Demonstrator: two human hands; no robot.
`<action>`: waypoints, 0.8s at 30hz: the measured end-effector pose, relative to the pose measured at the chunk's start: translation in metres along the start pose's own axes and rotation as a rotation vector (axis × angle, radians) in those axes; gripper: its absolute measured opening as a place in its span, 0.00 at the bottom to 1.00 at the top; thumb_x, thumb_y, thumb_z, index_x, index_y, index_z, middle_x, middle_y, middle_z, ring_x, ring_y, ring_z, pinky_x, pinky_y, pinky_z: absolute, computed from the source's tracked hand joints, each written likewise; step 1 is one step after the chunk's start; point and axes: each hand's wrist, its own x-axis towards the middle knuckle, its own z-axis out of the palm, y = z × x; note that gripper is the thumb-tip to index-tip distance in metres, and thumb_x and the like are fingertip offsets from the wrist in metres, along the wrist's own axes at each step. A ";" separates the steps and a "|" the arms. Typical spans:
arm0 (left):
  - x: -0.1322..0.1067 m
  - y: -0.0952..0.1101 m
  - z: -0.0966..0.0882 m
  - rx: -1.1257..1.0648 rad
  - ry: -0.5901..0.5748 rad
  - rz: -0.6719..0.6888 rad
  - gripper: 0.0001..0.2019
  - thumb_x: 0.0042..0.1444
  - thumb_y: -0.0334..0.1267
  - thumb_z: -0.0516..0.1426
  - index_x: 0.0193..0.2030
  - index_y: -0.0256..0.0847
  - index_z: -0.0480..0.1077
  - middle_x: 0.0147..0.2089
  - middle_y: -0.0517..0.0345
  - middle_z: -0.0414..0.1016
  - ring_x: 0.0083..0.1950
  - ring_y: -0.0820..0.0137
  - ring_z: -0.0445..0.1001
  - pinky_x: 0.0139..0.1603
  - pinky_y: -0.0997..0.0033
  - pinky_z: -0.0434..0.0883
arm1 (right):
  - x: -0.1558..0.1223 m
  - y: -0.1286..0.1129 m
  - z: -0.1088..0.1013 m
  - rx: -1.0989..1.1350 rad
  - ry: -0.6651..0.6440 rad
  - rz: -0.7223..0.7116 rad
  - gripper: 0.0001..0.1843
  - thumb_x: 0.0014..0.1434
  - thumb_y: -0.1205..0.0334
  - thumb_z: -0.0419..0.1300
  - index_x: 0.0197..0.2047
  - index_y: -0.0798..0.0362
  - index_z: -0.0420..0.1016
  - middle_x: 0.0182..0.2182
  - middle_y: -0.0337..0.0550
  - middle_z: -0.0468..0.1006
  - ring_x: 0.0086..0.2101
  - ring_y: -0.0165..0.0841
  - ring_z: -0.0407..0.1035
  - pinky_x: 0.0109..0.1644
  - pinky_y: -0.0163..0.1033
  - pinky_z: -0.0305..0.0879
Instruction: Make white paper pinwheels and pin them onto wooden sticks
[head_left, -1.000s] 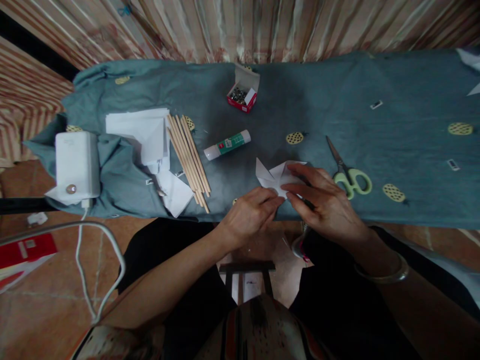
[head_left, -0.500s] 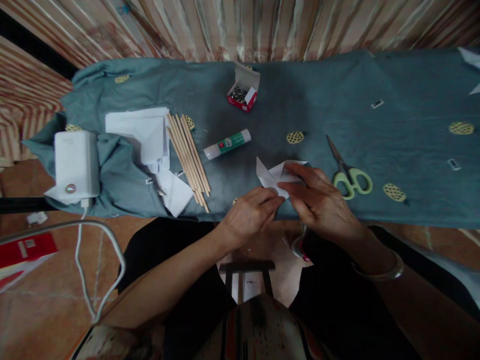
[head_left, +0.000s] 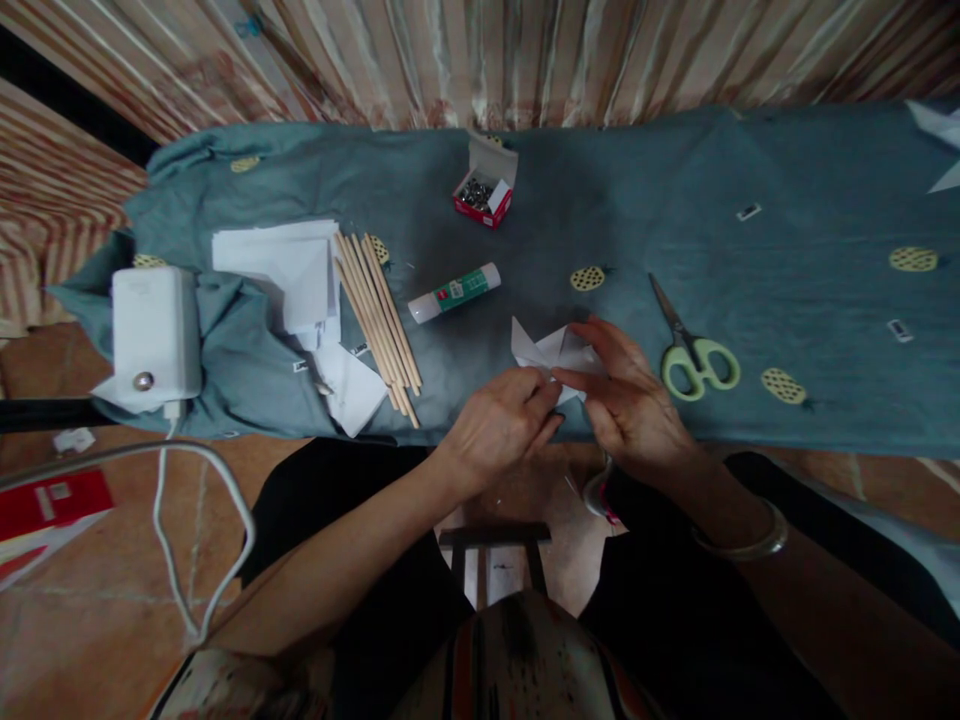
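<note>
A folded white paper piece (head_left: pixel 538 350) with pointed flaps lies at the near edge of the table covered in blue-grey cloth (head_left: pixel 787 220). My left hand (head_left: pixel 499 425) pinches its near corner with fingers closed. My right hand (head_left: pixel 634 405) covers its right part, fingers curled and pressed on the paper. Both hands meet at the paper's middle.
Green-handled scissors (head_left: pixel 690 350) lie right of my hands. A glue stick (head_left: pixel 454 292), a bundle of wooden sticks (head_left: pixel 377 320), white paper sheets (head_left: pixel 289 275) and a white charger block (head_left: pixel 155 330) with cable lie to the left. A red box of pins (head_left: pixel 484 185) stands at the back.
My right hand has drawn slightly left and nearer, its fingers curling in over the paper. My left fingers have closed more tightly on the corner. The paper stays in place.
</note>
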 end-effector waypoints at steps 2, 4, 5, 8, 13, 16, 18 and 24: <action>0.002 0.000 0.001 0.028 -0.027 -0.002 0.14 0.65 0.38 0.49 0.49 0.30 0.69 0.42 0.47 0.72 0.44 0.63 0.73 0.43 0.64 0.77 | -0.001 0.002 0.000 0.002 0.004 -0.005 0.32 0.58 0.75 0.50 0.60 0.34 0.66 0.68 0.32 0.54 0.68 0.48 0.45 0.66 0.65 0.55; 0.003 0.001 0.001 0.047 -0.042 0.001 0.14 0.65 0.38 0.50 0.49 0.30 0.69 0.42 0.47 0.72 0.44 0.64 0.73 0.43 0.65 0.77 | -0.001 0.003 -0.002 0.002 -0.002 -0.008 0.31 0.59 0.75 0.49 0.59 0.36 0.68 0.69 0.32 0.53 0.69 0.48 0.44 0.66 0.64 0.55; 0.004 0.001 0.001 0.054 -0.050 -0.001 0.14 0.65 0.38 0.50 0.49 0.30 0.69 0.42 0.47 0.72 0.45 0.64 0.73 0.44 0.65 0.77 | -0.002 0.003 -0.003 0.004 -0.005 -0.007 0.30 0.59 0.75 0.49 0.59 0.37 0.69 0.69 0.33 0.53 0.69 0.47 0.45 0.67 0.63 0.55; 0.005 0.002 0.000 0.062 -0.075 -0.013 0.13 0.65 0.38 0.50 0.49 0.31 0.69 0.43 0.47 0.71 0.46 0.63 0.73 0.46 0.64 0.76 | -0.002 0.001 -0.010 0.019 -0.030 0.018 0.25 0.61 0.73 0.49 0.56 0.42 0.72 0.70 0.35 0.52 0.68 0.44 0.49 0.66 0.57 0.58; 0.005 0.002 -0.002 0.059 -0.082 -0.019 0.12 0.64 0.37 0.51 0.47 0.31 0.70 0.45 0.47 0.71 0.48 0.62 0.72 0.49 0.63 0.76 | -0.001 -0.008 -0.021 0.069 0.076 0.168 0.22 0.64 0.69 0.50 0.58 0.46 0.72 0.66 0.44 0.62 0.62 0.41 0.63 0.64 0.51 0.64; 0.005 0.002 -0.002 0.044 -0.082 -0.020 0.11 0.64 0.37 0.51 0.46 0.31 0.70 0.46 0.46 0.71 0.48 0.63 0.72 0.49 0.64 0.76 | 0.000 -0.008 -0.022 0.119 0.195 0.293 0.25 0.66 0.66 0.49 0.64 0.46 0.63 0.59 0.47 0.72 0.56 0.40 0.69 0.60 0.52 0.67; 0.004 0.002 -0.002 0.040 -0.079 -0.018 0.11 0.64 0.36 0.51 0.46 0.31 0.70 0.46 0.46 0.71 0.47 0.63 0.72 0.49 0.64 0.76 | 0.002 -0.005 -0.020 0.100 0.242 0.325 0.21 0.65 0.64 0.51 0.61 0.48 0.67 0.52 0.48 0.77 0.51 0.41 0.73 0.56 0.52 0.70; 0.004 0.001 0.000 0.051 -0.065 -0.013 0.11 0.65 0.36 0.50 0.47 0.32 0.70 0.45 0.47 0.72 0.46 0.64 0.72 0.47 0.64 0.76 | 0.007 -0.003 -0.015 0.031 0.228 0.236 0.08 0.62 0.64 0.58 0.41 0.51 0.79 0.42 0.48 0.80 0.45 0.40 0.76 0.51 0.49 0.73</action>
